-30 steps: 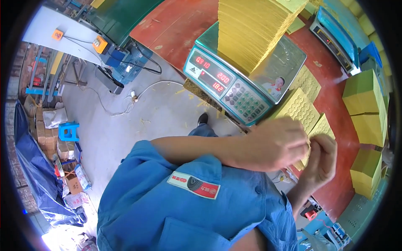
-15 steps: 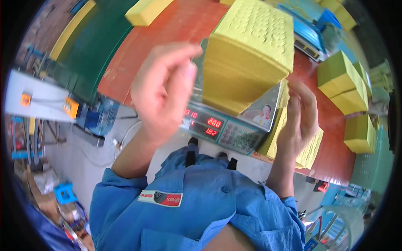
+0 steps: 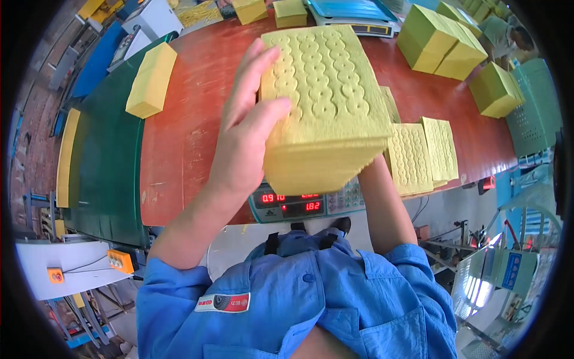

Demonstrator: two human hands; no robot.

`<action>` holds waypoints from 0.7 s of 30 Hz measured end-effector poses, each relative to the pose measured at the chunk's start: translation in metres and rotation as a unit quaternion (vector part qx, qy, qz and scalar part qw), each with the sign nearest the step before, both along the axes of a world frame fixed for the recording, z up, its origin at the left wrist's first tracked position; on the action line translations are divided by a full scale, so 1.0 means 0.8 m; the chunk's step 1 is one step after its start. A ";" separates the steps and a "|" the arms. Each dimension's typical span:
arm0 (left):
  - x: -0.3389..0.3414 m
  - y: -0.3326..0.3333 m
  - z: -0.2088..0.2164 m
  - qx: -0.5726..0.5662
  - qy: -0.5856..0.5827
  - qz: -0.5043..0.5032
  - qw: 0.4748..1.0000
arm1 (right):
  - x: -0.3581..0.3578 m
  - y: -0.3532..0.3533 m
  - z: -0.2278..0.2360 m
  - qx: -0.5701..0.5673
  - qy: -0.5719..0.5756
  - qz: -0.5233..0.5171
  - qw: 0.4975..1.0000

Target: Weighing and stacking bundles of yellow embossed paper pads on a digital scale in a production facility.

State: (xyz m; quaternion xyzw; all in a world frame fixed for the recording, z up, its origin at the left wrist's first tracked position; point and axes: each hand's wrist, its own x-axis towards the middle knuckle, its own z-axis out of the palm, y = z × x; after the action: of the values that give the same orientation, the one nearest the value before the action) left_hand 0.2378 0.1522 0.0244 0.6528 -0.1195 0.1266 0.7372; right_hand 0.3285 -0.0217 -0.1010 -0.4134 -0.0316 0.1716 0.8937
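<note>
A thick stack of yellow paper sheets (image 3: 323, 90), its top embossed with rows of linked coin-like rings, is in front of me above the digital scale (image 3: 257, 209). The stack covers most of the scale and part of its lit red display. My left hand (image 3: 245, 131) grips the stack's left side, fingers along the edge and thumb over the top. My right forearm reaches to the stack's right side, where the right hand (image 3: 373, 164) is mostly hidden and its fingers do not show. Whether the stack is lifted off the scale I cannot tell.
Smaller embossed yellow stacks (image 3: 409, 158) lie to the right on the red table (image 3: 191, 113). Larger yellow blocks (image 3: 430, 39) stand at the far right, near another person (image 3: 508, 36). A second scale (image 3: 353, 12) stands at the back. A green surface (image 3: 107, 161) adjoins on the left.
My hands were apart from the stack, on either side; now the left grips it and the right has gone behind its right side. The view has shifted, showing more of the far table.
</note>
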 end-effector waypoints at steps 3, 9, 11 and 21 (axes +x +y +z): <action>-0.027 0.002 0.013 -0.028 0.032 -0.025 0.999 | -0.027 -0.004 0.018 0.005 -0.068 -0.008 0.998; -0.016 0.014 0.043 -0.028 0.154 -0.075 0.985 | -0.104 -0.039 0.021 -0.308 -0.200 -0.243 0.898; -0.018 0.031 0.044 0.007 0.309 -0.113 0.944 | -0.167 -0.060 -0.014 -0.329 -0.165 -0.181 0.912; -0.023 0.058 0.029 0.005 0.357 -0.091 0.930 | -0.192 -0.033 -0.066 0.091 0.151 0.092 0.980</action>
State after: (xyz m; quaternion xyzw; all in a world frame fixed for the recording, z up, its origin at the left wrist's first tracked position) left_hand 0.2194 0.1985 0.0475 0.6448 0.0915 -0.1830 0.7365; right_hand 0.1749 -0.0481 -0.1536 -0.2951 0.0501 0.3099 0.9024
